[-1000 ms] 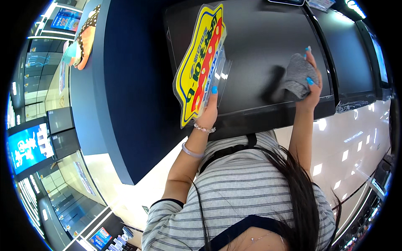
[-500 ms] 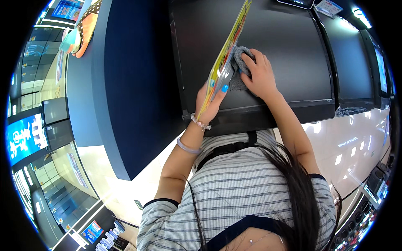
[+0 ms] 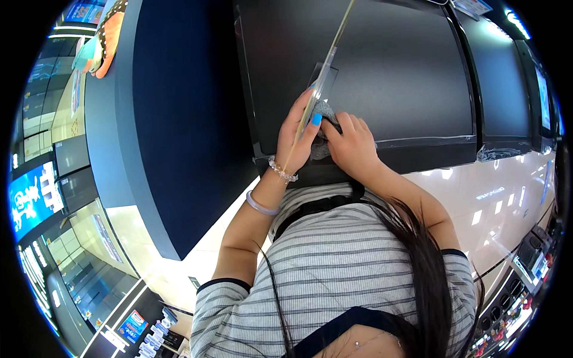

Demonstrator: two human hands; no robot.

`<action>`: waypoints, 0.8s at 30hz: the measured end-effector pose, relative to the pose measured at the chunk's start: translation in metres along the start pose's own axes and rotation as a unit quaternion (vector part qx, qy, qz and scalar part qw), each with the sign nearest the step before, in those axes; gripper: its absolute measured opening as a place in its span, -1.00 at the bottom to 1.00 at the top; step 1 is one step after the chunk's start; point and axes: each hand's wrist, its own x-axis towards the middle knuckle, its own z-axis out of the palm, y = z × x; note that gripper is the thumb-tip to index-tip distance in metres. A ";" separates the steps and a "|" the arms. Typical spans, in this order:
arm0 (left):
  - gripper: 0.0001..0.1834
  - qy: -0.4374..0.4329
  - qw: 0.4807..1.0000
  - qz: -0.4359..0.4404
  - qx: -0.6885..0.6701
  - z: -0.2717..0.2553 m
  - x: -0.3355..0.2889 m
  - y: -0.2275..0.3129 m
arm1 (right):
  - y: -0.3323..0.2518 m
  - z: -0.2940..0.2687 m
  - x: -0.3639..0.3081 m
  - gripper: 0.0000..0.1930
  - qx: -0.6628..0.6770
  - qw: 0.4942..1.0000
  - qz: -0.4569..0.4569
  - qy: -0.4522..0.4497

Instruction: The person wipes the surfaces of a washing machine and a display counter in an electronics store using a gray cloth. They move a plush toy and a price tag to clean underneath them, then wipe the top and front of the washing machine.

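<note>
My left hand (image 3: 293, 132) grips a thin flat sign board (image 3: 338, 39), now seen almost edge-on and tilted up above the black cabinet top (image 3: 406, 77). Its thumb, with a blue nail, lies along the right face. A clear plastic piece (image 3: 327, 76) stands out from the board's right side. Bunched in my right hand (image 3: 354, 143) is a grey cloth (image 3: 324, 110), pressed close to the lower part of the board beside my left thumb. The right fingertips are partly hidden in the cloth.
A tall dark blue panel (image 3: 182, 131) rises on the left, with a polka-dotted figure (image 3: 112, 36) on its top edge. Further right stands another black unit (image 3: 504, 83) with plastic wrap at its front edge. Shiny tiled floor (image 3: 477, 203) lies behind.
The cloth and my right hand have moved down and left toward my left hand. The board has turned from showing its yellow printed face to nearly edge-on.
</note>
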 end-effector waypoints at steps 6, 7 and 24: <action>-0.44 0.017 0.999 -0.003 0.027 -0.002 -0.002 0.003 | 0.028 -0.010 0.030 -0.74 -0.081 0.996 0.034 -0.009; -0.43 0.019 0.999 -0.018 0.031 -0.001 -0.003 0.004 | 0.034 -0.009 0.036 -0.74 -0.086 0.995 0.050 -0.004; -0.56 0.034 0.997 -0.051 0.040 -0.001 -0.010 -0.003 | -0.022 -0.044 -0.002 -0.75 0.177 0.943 -0.022 -0.280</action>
